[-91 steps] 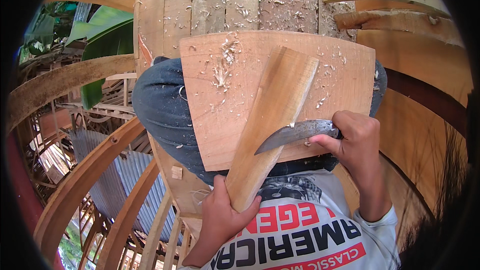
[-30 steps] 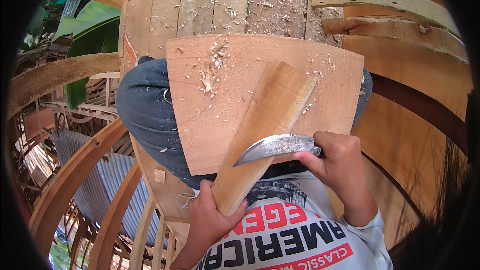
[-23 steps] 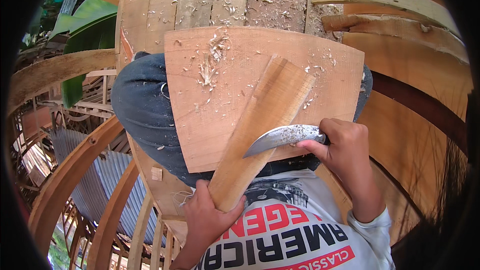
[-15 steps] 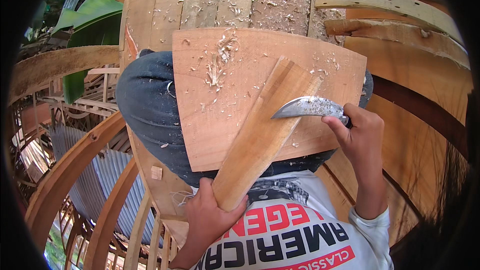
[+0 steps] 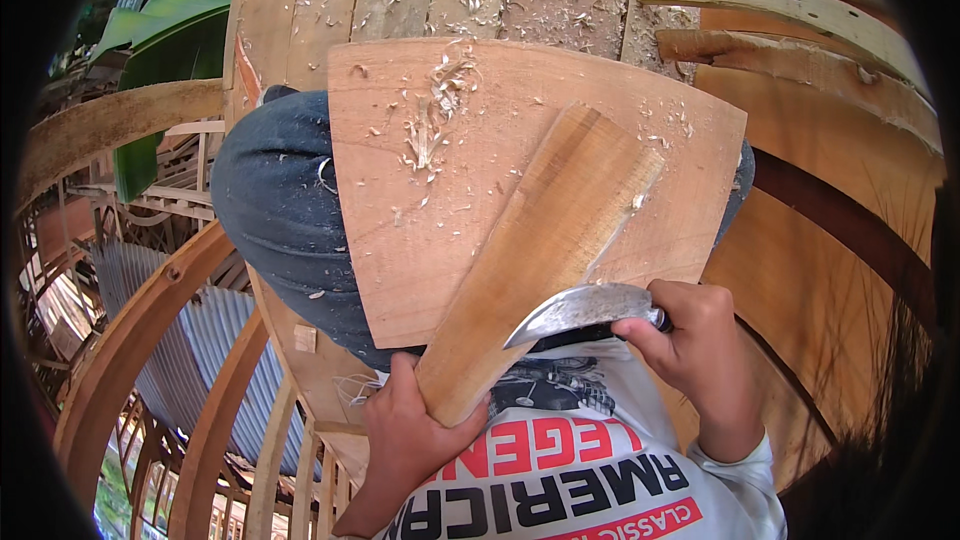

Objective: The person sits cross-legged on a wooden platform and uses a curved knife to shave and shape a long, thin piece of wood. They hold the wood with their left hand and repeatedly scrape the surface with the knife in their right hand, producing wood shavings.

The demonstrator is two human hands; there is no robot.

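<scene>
Head view showed a long, flat, brown wooden slat (image 5: 540,250) aslant across a broad pinkish-tan wooden board (image 5: 420,250), its near end gripped by the curled left hand (image 5: 415,430), while the fisted right hand (image 5: 692,340) held a curved grey steel knife (image 5: 580,310) at the slat's right edge.

White shirt (image 5: 630,455) (printed), blue trousers (image 5: 278,195).
</scene>
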